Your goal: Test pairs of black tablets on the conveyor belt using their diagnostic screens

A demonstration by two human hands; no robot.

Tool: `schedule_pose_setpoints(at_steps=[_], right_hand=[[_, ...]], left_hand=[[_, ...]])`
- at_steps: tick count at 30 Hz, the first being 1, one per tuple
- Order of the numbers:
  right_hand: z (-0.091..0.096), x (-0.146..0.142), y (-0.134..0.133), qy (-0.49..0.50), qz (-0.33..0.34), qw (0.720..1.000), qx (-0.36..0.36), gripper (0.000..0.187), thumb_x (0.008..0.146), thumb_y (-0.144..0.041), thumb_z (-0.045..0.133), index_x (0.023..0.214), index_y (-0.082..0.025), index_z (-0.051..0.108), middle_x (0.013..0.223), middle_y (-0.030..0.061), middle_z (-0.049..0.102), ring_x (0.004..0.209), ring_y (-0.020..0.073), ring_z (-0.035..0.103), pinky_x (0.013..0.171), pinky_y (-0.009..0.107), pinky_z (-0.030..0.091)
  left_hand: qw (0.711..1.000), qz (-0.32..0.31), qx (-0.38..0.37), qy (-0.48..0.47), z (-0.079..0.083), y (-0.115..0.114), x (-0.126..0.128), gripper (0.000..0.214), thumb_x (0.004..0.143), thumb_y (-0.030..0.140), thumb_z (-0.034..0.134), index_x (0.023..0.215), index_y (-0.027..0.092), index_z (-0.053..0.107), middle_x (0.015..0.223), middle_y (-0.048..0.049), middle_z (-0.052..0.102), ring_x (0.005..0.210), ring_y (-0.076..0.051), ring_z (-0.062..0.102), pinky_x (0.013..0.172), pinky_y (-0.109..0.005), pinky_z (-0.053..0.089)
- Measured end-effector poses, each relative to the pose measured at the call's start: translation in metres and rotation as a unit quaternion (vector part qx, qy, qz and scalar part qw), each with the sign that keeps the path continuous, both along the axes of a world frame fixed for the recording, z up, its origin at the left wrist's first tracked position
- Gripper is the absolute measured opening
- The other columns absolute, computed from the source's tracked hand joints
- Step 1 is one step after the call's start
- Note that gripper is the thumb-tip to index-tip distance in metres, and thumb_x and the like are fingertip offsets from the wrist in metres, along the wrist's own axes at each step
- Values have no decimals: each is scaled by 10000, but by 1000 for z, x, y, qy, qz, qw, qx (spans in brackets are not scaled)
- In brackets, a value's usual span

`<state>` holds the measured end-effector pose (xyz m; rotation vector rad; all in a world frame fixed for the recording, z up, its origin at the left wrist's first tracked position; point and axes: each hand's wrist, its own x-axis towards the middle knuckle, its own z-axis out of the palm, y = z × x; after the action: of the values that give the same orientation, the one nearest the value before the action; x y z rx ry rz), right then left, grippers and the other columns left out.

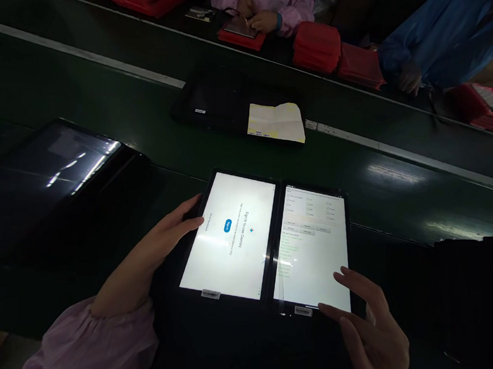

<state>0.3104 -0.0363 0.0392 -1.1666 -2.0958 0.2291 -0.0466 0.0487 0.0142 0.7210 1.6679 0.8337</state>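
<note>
Two lit tablets lie side by side in front of me. The left tablet (232,263) shows a "Sign in to use Gemini" page turned sideways. My left hand (179,219) grips its left edge, thumb on the bezel and fingers partly hidden beneath. On the right tablet (316,269) is a page with checkboxes, grey buttons and lines of green text. My right hand (376,325) is over its lower right corner, fingers apart, one fingertip at the bottom edge of the screen. Each tablet has a small barcode label at its lower edge.
Dark glossy tablets (64,159) lie at the left. Beyond are another dark tablet (213,99) and a creased paper sheet (277,121). Across the green bench (442,194), a person in pink (265,1) handles a tablet between red stacks (317,45); a blue sleeve (437,40) is at right.
</note>
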Motion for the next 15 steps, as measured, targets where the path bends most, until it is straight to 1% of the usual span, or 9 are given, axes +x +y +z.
schedule_pose_setpoints(at_steps=[2,5,9,12,13,15], right_hand=[[0,-1,1,0,-2,1000,-2,322,1009,-135,569,1014,-270,862,1274,96,766,1239,324,731,889,468,685],[1,-3,3,-3,-2,1000,-3,316,1017,-144,574,1004,-267,865,1266,101,770,1211,320,745,874,461,685],[2,-4,4,-4,2,1000,-4,316,1036,-150,560,995,-249,857,1264,104,760,1206,299,747,876,435,686],[1,-5,4,-4,5,1000,-10,314,1038,-139,558,1011,-241,854,1267,106,754,1202,294,748,866,422,689],[1,-5,4,0,3,1000,-12,313,1037,-138,560,1016,-241,855,1268,107,755,1198,296,750,863,423,689],[-1,-4,3,10,-5,1000,-18,313,1033,-139,567,1021,-248,861,1274,105,757,1193,303,753,857,430,691]], left_hand=[[999,29,-15,-25,1,0,1,704,783,368,751,1472,249,674,1502,-89,703,1485,-378,562,1133,-451,571],[998,49,-13,-41,0,1,2,645,787,320,750,1427,248,714,1419,-84,757,1421,-375,627,1068,-443,617],[998,55,-11,-36,-3,2,3,637,771,294,746,1407,255,730,1370,-82,783,1306,-365,714,1009,-434,645],[998,59,-19,-21,-3,1,5,678,774,315,752,1448,264,700,1311,-88,806,1187,-367,773,907,-441,677],[998,58,-21,-16,-3,1,6,685,781,329,753,1460,265,689,1307,-92,807,1163,-367,782,880,-440,682],[999,45,-18,-11,-3,1,7,702,795,360,747,1484,258,663,1352,-101,786,1174,-369,775,878,-441,681]])
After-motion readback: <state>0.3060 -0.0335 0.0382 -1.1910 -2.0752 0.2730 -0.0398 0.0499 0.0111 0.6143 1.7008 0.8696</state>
